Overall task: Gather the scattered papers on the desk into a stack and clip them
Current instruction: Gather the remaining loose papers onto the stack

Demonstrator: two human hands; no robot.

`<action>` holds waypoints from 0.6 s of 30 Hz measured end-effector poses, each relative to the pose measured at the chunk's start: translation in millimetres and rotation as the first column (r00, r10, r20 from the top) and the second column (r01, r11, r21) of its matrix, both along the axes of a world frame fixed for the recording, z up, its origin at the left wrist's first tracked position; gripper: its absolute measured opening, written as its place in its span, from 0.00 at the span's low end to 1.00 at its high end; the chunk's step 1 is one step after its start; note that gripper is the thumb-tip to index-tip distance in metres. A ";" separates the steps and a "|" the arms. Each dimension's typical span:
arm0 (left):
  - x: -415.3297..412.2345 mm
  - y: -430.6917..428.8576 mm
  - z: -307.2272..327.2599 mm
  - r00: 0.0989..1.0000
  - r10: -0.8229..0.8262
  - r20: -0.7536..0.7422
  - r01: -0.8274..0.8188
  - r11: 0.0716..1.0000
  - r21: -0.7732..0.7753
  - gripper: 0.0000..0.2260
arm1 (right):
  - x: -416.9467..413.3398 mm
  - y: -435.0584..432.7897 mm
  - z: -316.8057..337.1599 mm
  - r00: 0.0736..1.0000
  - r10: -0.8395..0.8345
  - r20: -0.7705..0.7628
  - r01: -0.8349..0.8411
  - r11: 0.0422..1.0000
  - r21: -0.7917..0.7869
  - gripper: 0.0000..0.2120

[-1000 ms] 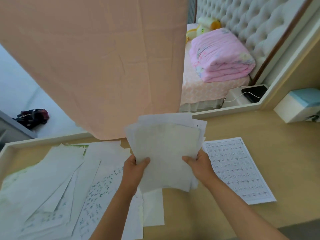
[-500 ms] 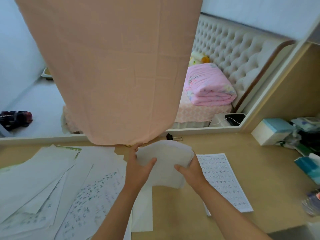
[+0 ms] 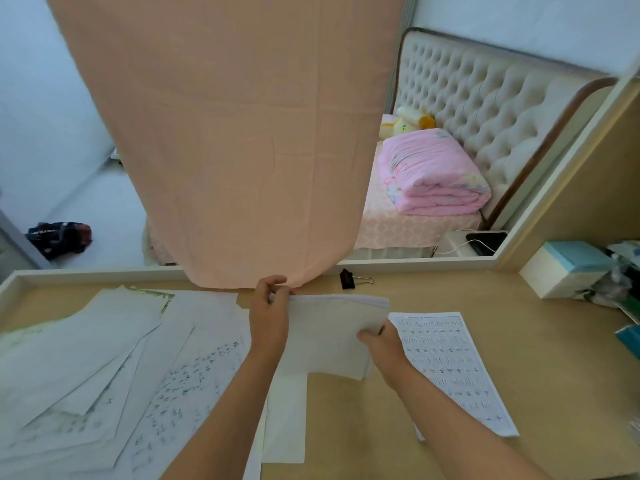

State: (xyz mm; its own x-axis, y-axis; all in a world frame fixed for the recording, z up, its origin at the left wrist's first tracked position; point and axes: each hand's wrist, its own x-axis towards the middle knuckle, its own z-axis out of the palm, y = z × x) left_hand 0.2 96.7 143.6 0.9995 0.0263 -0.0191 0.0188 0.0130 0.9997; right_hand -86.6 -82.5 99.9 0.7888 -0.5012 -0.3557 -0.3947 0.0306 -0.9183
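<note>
A stack of white papers [image 3: 329, 334] is held low over the wooden desk [image 3: 540, 348], its far edge up and nearly squared. My left hand [image 3: 268, 315] grips the stack's far left corner. My right hand [image 3: 379, 342] holds its right edge. Several loose sheets [image 3: 104, 358] lie fanned out on the left of the desk, some with handwriting. One printed sheet [image 3: 450, 365] lies to the right of the stack. A black binder clip [image 3: 348, 279] rests on the desk by the far ledge, just beyond the stack.
A peach curtain [image 3: 235, 133] hangs down to the desk's far edge above my hands. A white and blue box [image 3: 561, 271] and clutter fill the right corner. Beyond the ledge stands a bed with a folded pink quilt [image 3: 433, 174].
The stack has been lowered and tilted from upright and fanned to nearly flat with tidier edges. My left hand has moved up to its far corner. The camera has tilted upward.
</note>
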 end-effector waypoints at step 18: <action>-12.8 -23.6 -62.0 0.994 0.031 -0.106 -0.005 0.971 0.238 0.19 | 29.6 -33.0 -24.1 0.985 0.169 0.031 -0.170 0.985 0.018 0.21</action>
State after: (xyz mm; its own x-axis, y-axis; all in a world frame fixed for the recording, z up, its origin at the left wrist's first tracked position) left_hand -12.6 73.0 81.6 0.9912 0.0608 -0.1179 0.1286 -0.2224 0.9664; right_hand -56.9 -115.5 75.8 0.8718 -0.3523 -0.3403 -0.3690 -0.0154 -0.9293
